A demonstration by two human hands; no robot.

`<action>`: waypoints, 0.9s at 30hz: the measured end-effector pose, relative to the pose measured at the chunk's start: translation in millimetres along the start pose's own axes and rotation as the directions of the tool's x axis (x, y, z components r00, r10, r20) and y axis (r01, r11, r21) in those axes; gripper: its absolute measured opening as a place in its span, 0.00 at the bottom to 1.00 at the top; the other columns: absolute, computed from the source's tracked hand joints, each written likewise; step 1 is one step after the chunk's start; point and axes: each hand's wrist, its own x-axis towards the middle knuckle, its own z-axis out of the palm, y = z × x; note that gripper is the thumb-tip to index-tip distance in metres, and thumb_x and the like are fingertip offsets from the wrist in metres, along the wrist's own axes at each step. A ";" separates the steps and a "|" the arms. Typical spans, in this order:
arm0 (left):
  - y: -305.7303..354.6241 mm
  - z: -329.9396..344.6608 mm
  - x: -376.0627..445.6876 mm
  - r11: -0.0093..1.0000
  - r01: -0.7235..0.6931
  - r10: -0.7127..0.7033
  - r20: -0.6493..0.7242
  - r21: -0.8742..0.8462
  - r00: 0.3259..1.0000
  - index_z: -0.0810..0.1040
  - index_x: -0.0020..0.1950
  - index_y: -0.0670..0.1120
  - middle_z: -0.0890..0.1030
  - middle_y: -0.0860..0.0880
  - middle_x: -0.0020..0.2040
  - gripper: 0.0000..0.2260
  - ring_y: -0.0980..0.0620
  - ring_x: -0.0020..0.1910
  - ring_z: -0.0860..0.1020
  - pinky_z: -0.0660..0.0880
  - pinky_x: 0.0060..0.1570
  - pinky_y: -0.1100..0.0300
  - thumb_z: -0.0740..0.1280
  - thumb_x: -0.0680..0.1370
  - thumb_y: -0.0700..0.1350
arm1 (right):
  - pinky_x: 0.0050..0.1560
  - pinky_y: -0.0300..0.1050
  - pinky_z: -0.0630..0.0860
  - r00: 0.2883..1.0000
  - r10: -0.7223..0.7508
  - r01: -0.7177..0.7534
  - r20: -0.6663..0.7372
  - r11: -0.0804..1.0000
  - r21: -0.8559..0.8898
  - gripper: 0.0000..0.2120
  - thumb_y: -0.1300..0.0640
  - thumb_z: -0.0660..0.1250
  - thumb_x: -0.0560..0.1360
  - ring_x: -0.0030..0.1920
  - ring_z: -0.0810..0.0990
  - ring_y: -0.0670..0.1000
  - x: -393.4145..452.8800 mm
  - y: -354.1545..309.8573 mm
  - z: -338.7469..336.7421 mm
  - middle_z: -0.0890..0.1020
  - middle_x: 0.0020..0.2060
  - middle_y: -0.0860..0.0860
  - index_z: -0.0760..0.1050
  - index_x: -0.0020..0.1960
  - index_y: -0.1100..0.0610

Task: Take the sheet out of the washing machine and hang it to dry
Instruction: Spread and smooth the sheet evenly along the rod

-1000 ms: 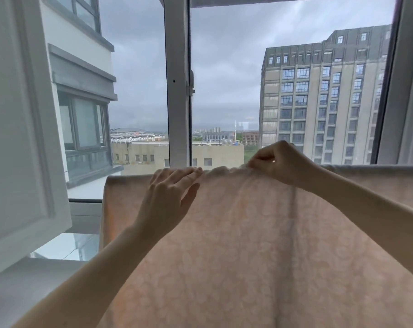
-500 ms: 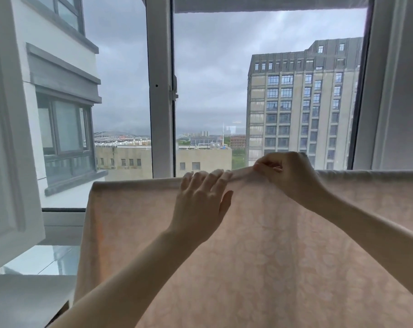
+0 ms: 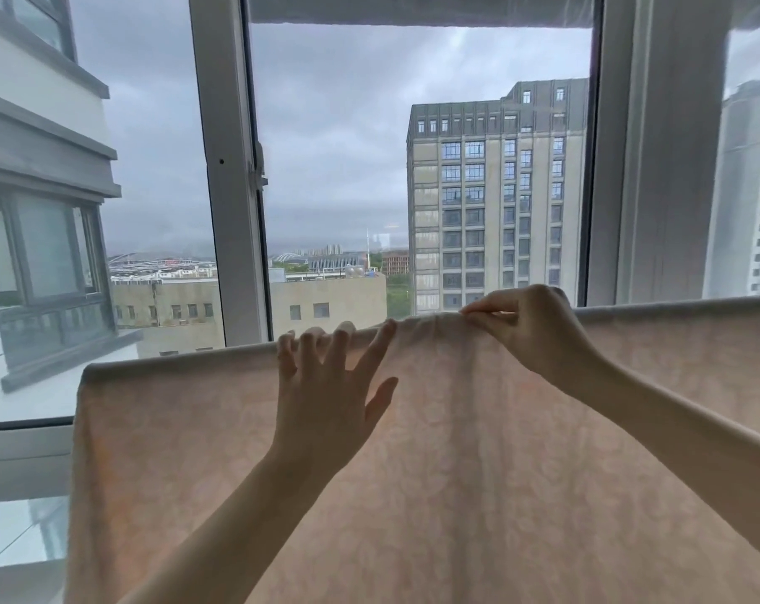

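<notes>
Sheet hung | right hand pinches top edge | left hand spread flat

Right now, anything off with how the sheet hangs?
Mostly fine. The sheet bunches into gathers along its top edge between the left hand and the right hand, whose fingers pinch the fold there. Elsewhere it hangs flat. No damage visible.
</notes>
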 end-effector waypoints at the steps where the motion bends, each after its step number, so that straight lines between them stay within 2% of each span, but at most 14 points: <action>1: -1.5 -0.3 -0.3 1.000 0.001 -0.001 -0.002 0.005 1.000 0.63 0.76 0.55 0.74 0.42 0.62 0.26 0.36 0.54 0.73 0.68 0.58 0.34 0.54 0.79 0.61 | 0.50 0.25 0.71 1.000 -0.014 0.014 -0.028 1.000 -0.023 0.05 0.58 0.72 0.73 0.42 0.82 0.40 1.4 -1.5 2.7 0.85 0.41 0.44 0.85 0.48 0.54; 4: -5.4 -2.7 -3.0 1.000 -0.006 0.006 -0.008 0.017 1.000 0.63 0.76 0.54 0.74 0.41 0.62 0.26 0.37 0.54 0.73 0.68 0.57 0.35 0.55 0.79 0.60 | 0.50 0.36 0.75 0.994 0.007 -0.012 -0.112 0.999 -0.043 0.05 0.56 0.70 0.75 0.42 0.82 0.44 3.3 0.9 4.1 0.85 0.41 0.46 0.83 0.48 0.54; 6: -6.5 -4.5 -4.8 0.999 -0.034 0.033 0.010 0.017 0.999 0.62 0.76 0.52 0.74 0.42 0.63 0.26 0.37 0.55 0.73 0.68 0.58 0.36 0.56 0.80 0.59 | 0.46 0.42 0.78 0.983 0.005 -0.017 -0.183 0.998 -0.060 0.04 0.55 0.68 0.76 0.41 0.81 0.46 -3.4 7.1 2.3 0.84 0.41 0.46 0.81 0.48 0.54; 8: -5.0 -7.1 -4.1 1.000 -0.031 0.031 0.023 -0.005 0.999 0.64 0.75 0.50 0.74 0.42 0.63 0.26 0.37 0.56 0.73 0.67 0.60 0.35 0.56 0.79 0.59 | 0.44 0.47 0.77 0.985 -0.066 0.045 -0.162 0.990 -0.130 0.04 0.56 0.66 0.77 0.39 0.80 0.48 -15.0 10.6 4.9 0.82 0.40 0.47 0.77 0.48 0.56; 11: 6.5 -15.3 0.8 0.998 0.010 -0.007 0.047 -0.069 0.999 0.69 0.71 0.47 0.75 0.43 0.63 0.25 0.38 0.58 0.74 0.65 0.63 0.34 0.54 0.79 0.60 | 0.43 0.44 0.74 0.988 -0.115 0.101 -0.106 0.987 -0.127 0.05 0.56 0.64 0.78 0.37 0.78 0.47 -23.6 12.4 8.0 0.81 0.38 0.48 0.75 0.48 0.57; 13: 20.9 -20.4 8.4 0.991 -0.002 0.009 0.046 -0.136 0.999 0.70 0.70 0.45 0.75 0.43 0.63 0.26 0.39 0.60 0.74 0.65 0.65 0.36 0.53 0.79 0.60 | 0.39 0.43 0.76 0.990 -0.106 0.093 -0.097 0.987 -0.128 0.06 0.54 0.63 0.78 0.36 0.79 0.46 -21.1 12.1 7.1 0.81 0.38 0.47 0.75 0.49 0.56; 16: 43.9 -19.9 19.6 0.984 -0.034 0.039 0.024 -0.174 0.999 0.69 0.71 0.46 0.75 0.43 0.65 0.27 0.39 0.59 0.75 0.67 0.63 0.36 0.52 0.79 0.60 | 0.39 0.46 0.78 0.992 -0.089 0.075 -0.093 0.988 -0.137 0.05 0.54 0.63 0.79 0.36 0.79 0.46 -19.1 11.4 9.9 0.81 0.38 0.47 0.74 0.49 0.55; 19: 56.2 -9.3 26.2 0.994 -0.019 0.020 0.003 -0.112 1.000 0.69 0.72 0.49 0.75 0.43 0.64 0.26 0.37 0.54 0.75 0.68 0.59 0.34 0.52 0.79 0.61 | 0.39 0.48 0.78 0.989 -0.093 0.074 -0.115 0.985 -0.155 0.05 0.54 0.63 0.79 0.36 0.80 0.47 -19.4 9.7 10.6 0.82 0.37 0.47 0.74 0.48 0.55; 22: 57.5 7.0 24.8 0.999 -0.023 0.022 -0.061 -0.025 0.998 0.67 0.73 0.50 0.75 0.42 0.64 0.25 0.36 0.53 0.74 0.67 0.59 0.33 0.53 0.80 0.61 | 0.38 0.47 0.77 0.988 -0.097 0.079 -0.118 0.985 -0.152 0.04 0.55 0.65 0.78 0.35 0.80 0.46 -18.6 8.7 9.9 0.82 0.36 0.47 0.74 0.47 0.55; 27: 52.6 12.5 23.7 1.000 -0.018 0.019 -0.113 0.010 0.993 0.66 0.74 0.52 0.74 0.42 0.64 0.26 0.35 0.52 0.74 0.66 0.58 0.32 0.57 0.79 0.62 | 0.33 0.43 0.77 0.998 -0.051 0.046 -0.045 0.994 -0.097 0.03 0.59 0.63 0.79 0.32 0.79 0.43 -14.0 2.7 4.8 0.84 0.38 0.46 0.76 0.49 0.54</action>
